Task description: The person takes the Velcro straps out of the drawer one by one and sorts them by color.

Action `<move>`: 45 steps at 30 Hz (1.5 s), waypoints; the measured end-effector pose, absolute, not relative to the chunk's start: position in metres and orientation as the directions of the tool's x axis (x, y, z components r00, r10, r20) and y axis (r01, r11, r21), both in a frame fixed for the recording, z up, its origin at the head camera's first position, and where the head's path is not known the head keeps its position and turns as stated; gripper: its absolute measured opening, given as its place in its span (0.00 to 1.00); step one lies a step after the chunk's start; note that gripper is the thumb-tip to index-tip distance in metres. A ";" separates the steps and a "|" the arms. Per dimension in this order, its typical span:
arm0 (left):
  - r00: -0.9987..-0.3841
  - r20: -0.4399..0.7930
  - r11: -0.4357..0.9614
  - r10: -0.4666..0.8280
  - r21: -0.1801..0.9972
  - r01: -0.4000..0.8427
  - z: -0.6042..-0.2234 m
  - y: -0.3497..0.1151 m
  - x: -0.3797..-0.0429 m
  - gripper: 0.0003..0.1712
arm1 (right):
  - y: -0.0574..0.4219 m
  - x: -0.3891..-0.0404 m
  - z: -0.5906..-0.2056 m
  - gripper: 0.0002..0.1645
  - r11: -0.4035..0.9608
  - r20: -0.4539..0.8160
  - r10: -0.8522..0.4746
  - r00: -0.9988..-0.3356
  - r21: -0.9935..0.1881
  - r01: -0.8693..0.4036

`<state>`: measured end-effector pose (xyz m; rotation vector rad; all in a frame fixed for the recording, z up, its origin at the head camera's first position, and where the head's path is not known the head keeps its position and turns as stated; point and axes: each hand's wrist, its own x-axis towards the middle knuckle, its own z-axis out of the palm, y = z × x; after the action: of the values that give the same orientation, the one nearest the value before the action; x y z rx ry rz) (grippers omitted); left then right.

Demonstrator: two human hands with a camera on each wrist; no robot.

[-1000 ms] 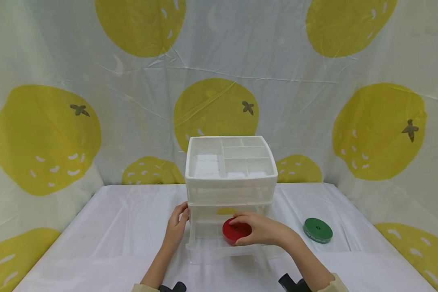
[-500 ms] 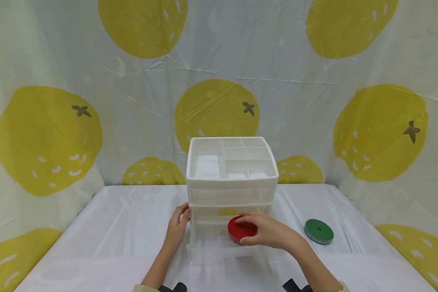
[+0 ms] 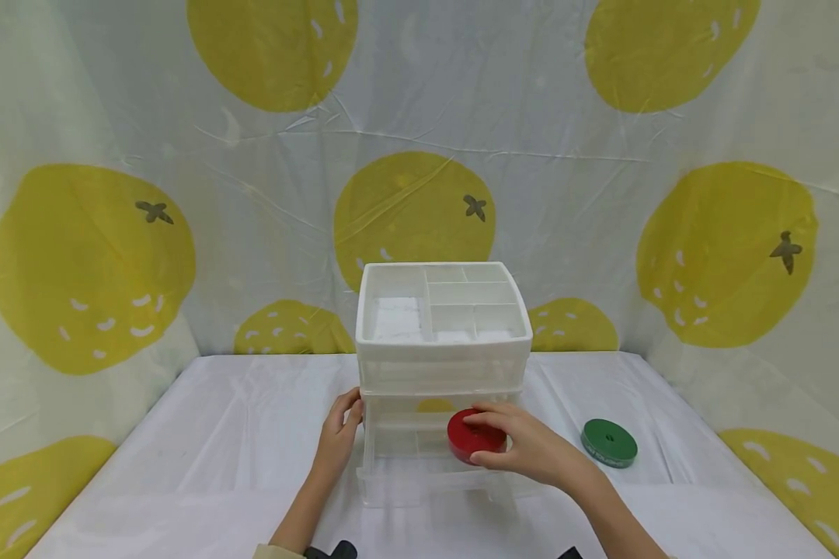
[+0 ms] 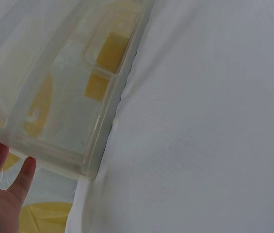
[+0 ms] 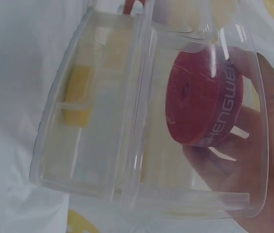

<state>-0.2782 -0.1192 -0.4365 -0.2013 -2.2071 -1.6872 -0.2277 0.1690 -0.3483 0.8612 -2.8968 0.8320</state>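
In the head view my right hand (image 3: 531, 449) grips a red roll of tape (image 3: 474, 439) by its edge, thumb in front and fingers behind. It is at the right part of the pulled-out clear drawer (image 3: 395, 489). The right wrist view shows the roll (image 5: 195, 97) through clear plastic, pale lettering round its rim and fingers curled about it. My left hand (image 3: 339, 435) rests against the left side of the white drawer organizer (image 3: 443, 369). Seen from the left wrist, that hand (image 4: 3, 189) touches the clear plastic edge with extended fingertips, thumb apart.
A green roll (image 3: 609, 442) lies on the white cloth-covered table (image 3: 252, 435), right of the organizer. The organizer's top has a divided tray (image 3: 475, 292). A lemon-print curtain (image 3: 266, 194) hangs behind and on both sides.
My right hand has moved to the right with the red roll, from the drawer's middle toward its right side. The left hand has stayed at the organizer's side.
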 end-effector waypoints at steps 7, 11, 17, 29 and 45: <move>-0.932 0.353 0.287 -0.086 0.904 0.317 -0.438 -0.121 -0.279 0.21 | 0.173 -0.224 -0.352 0.31 0.711 0.210 -0.432 -0.877 -0.518 -0.475; -0.939 0.332 0.281 -0.086 0.913 0.297 -0.433 -0.120 -0.276 0.21 | 0.176 -0.221 -0.356 0.31 0.720 0.251 -0.389 -0.886 -0.517 -0.463; -0.940 0.329 0.282 -0.087 0.913 0.294 -0.412 -0.115 -0.261 0.19 | 0.178 -0.219 -0.361 0.30 0.731 0.360 -0.330 -0.873 -0.487 -0.477; -0.939 0.334 0.278 -0.086 0.913 0.299 -0.408 -0.113 -0.257 0.19 | 0.184 -0.216 -0.367 0.33 0.726 0.612 -0.246 -0.752 -0.398 -0.561; -0.940 0.331 0.278 -0.084 0.913 0.297 -0.410 -0.114 -0.260 0.19 | 0.199 -0.212 -0.380 0.40 0.738 0.739 -0.167 -0.653 -0.346 -0.580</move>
<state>-0.2597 -0.1143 -0.4102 -0.1947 -2.2384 -1.7057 -0.2123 0.1985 -0.3801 0.5600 -2.2253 0.7493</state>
